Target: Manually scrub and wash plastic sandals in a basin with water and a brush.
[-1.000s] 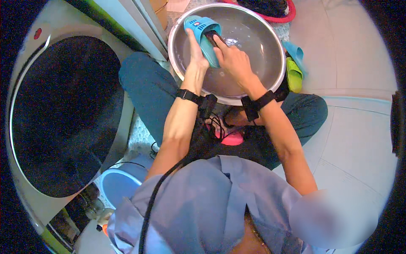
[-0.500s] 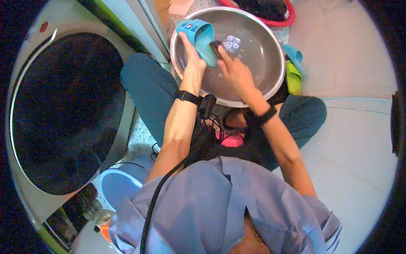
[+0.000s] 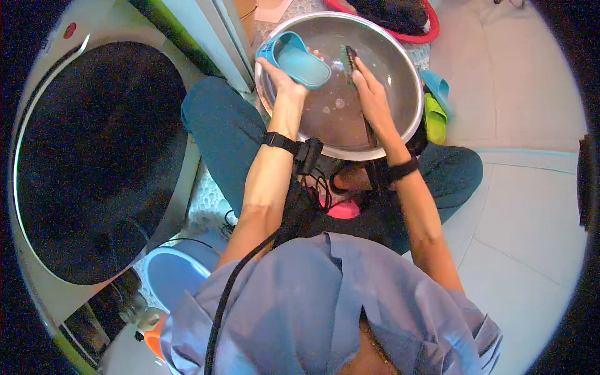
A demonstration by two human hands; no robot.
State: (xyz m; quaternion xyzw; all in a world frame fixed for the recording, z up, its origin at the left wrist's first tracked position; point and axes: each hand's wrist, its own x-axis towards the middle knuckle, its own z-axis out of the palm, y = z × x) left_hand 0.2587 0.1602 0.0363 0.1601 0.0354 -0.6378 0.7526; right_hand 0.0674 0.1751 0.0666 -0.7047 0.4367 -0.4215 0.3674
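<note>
A blue slide slipper (image 3: 304, 67) rests in my left hand (image 3: 281, 80), tilted so its footbed faces right. My fingers wrap round its side above the left part of a metal basin (image 3: 414, 103). The basin holds murky water (image 3: 331, 122) with some suds. In my right hand (image 3: 373, 100) is a scrub brush (image 3: 349, 62) with a dark back and greenish bristles. It is held upright over the water, bristles toward the slipper and apart from it.
Right of the basin lie another blue slipper (image 3: 437, 89) and a lime-green slipper (image 3: 435, 119). A red-rimmed tub (image 3: 428, 31) with dark contents stands behind. At my left are a washing machine door (image 3: 94, 162) and a light-blue bucket (image 3: 172, 275). Black cables (image 3: 322, 187) hang between my knees.
My right hand has drawn the brush away from the slipper to the right and turned it bristles-left. The slipper has tilted, its free end swinging right and up.
</note>
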